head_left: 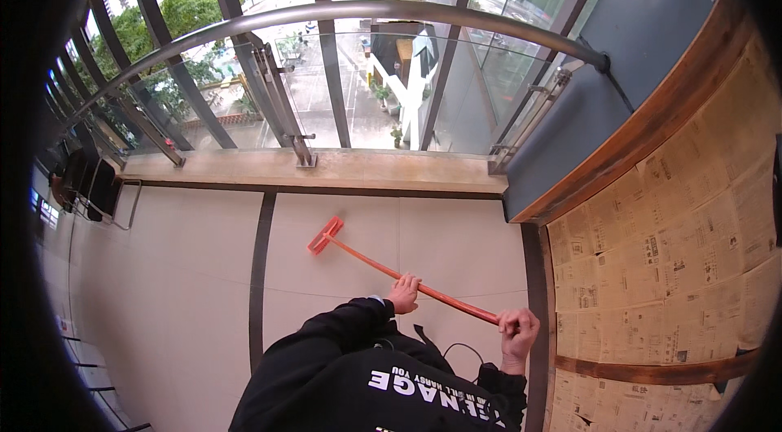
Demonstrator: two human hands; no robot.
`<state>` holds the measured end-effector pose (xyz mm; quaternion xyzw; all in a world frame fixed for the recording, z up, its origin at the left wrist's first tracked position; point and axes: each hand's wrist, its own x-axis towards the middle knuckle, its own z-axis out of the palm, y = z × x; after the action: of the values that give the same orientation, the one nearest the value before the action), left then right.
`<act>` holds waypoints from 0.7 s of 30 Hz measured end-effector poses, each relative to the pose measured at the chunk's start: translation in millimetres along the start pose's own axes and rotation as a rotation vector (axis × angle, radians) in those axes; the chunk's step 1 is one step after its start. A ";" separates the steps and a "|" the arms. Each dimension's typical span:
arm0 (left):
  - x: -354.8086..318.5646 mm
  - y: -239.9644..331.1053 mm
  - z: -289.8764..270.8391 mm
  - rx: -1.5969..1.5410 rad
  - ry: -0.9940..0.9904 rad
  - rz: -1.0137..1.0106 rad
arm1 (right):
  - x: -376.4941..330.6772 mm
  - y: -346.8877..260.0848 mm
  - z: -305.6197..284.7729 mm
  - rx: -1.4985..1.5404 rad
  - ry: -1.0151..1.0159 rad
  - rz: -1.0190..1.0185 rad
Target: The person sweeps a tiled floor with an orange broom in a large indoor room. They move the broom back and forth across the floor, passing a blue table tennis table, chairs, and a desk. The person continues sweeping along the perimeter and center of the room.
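Note:
A broom (362, 257) with a long orange-red handle slants across the floor in front of me. Its small red head (327, 236) rests on the pale tiles at the far left end; the bristles are too small to make out. My left hand (403, 293) is wrapped round the middle of the handle. Farther right, near the handle's top end, my right hand (518, 333) grips it with the fingers closed. Both arms wear black sleeves, and the torso hides part of the floor below.
Ahead runs a low stone ledge (366, 169) with glass panels and a curved metal handrail (350, 10). A paper-covered wooden panel (660, 261) stands close on the right. At the far left is a dark chair (90, 184) with a metal frame. Dark strips (259, 269) divide the tiles.

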<state>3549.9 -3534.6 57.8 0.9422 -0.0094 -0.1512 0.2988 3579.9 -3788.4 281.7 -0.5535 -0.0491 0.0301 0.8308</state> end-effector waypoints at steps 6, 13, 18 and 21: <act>23.1 53.5 34.9 -0.032 -0.024 -0.066 | -5.7 -25.4 -51.3 0.051 -0.038 -0.095; 59.2 199.6 103.0 -0.108 -0.107 0.339 | -70.4 -113.2 -143.0 -0.168 0.261 -0.384; 75.9 283.8 128.5 -0.147 -0.095 0.710 | -119.0 -158.4 -153.6 -0.339 0.536 -0.491; 82.2 306.6 130.0 -0.103 -0.118 0.769 | -118.8 -169.7 -154.4 -0.333 0.550 -0.558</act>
<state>3612.8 -3868.1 107.5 0.8433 -0.3714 -0.0823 0.3796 3479.0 -4007.8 373.5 -0.6330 0.0222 -0.3528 0.6887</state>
